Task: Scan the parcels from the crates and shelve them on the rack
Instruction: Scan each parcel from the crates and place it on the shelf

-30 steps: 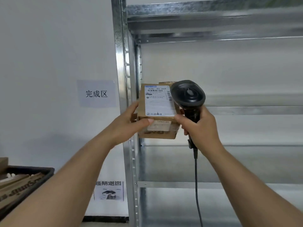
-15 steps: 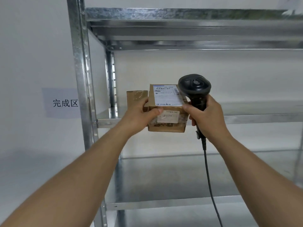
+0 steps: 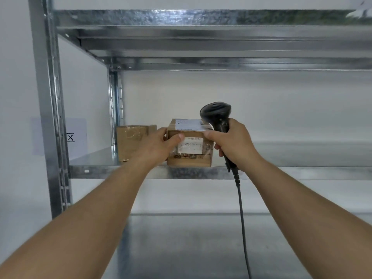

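A brown cardboard parcel [image 3: 190, 159] with white labels on its top and front stands at the front edge of the metal rack shelf [image 3: 100, 171]. My left hand [image 3: 159, 143] grips its left side, thumb across the front label. My right hand [image 3: 234, 139] holds a black barcode scanner [image 3: 216, 116] by the handle, and its thumb touches the parcel's upper right edge. The scanner's cable [image 3: 242, 218] hangs down. Another taped brown parcel [image 3: 131, 142] stands on the same shelf to the left.
The galvanised rack has an upright post [image 3: 49, 109] at the left, a shelf above [image 3: 201, 19] and a lower shelf [image 3: 201, 244]. A pale paper sign [image 3: 77, 135] hangs on the white wall behind the post.
Both hands carried the parcel and scanner forward and down until the parcel came onto the shelf, to the right of the other parcel. The view shifted right, so the crate left the frame.
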Motion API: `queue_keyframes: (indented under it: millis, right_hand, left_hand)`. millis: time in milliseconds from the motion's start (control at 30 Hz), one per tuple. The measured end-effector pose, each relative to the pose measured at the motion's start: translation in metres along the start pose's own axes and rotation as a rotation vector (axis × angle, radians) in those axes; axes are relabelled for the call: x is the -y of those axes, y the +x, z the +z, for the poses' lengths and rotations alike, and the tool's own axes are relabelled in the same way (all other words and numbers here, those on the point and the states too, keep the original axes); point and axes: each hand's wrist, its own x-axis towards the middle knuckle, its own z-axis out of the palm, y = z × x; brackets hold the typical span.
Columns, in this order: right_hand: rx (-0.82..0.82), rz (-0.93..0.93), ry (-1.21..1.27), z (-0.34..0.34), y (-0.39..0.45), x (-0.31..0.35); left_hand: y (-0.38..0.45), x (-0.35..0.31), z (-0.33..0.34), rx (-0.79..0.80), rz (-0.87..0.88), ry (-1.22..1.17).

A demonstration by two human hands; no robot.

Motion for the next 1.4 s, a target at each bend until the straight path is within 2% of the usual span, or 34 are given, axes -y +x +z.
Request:
queue_keyframes:
  millis: [133, 233, 367, 500, 767, 1067, 1400]
  right_hand:
    - [0.070, 0.044, -0.048, 0.014, 0.016, -0.011]
    - [0.083, 0.080, -0.094, 0.029, 0.024, -0.022]
    - [0.083, 0.108, -0.110, 0.045, 0.037, -0.029]
    - [0.081, 0.143, -0.111, 0.058, 0.050, -0.029]
    - [0.095, 0.174, -0.144, 0.079, 0.066, -0.029]
    - [0.107, 0.165, -0.156, 0.091, 0.076, -0.030]
    - [0.046, 0.065, -0.036, 0.067, 0.038, -0.032]
  left_hand:
    - [0.010, 0.010, 0.007, -0.063, -0.032, 0.049]
    - [0.017, 0.023, 0.008, -0.029, -0.063, -0.044]
    - [0.025, 0.035, 0.009, -0.033, -0.057, -0.031]
    - [0.028, 0.034, 0.007, -0.106, -0.009, 0.209]
    - [0.045, 0.059, 0.006, -0.253, 0.032, 0.405]
    - [0.053, 0.073, 0.005, -0.323, 0.051, 0.435]
    - [0.025, 0.064, -0.004, -0.272, -0.006, 0.362]
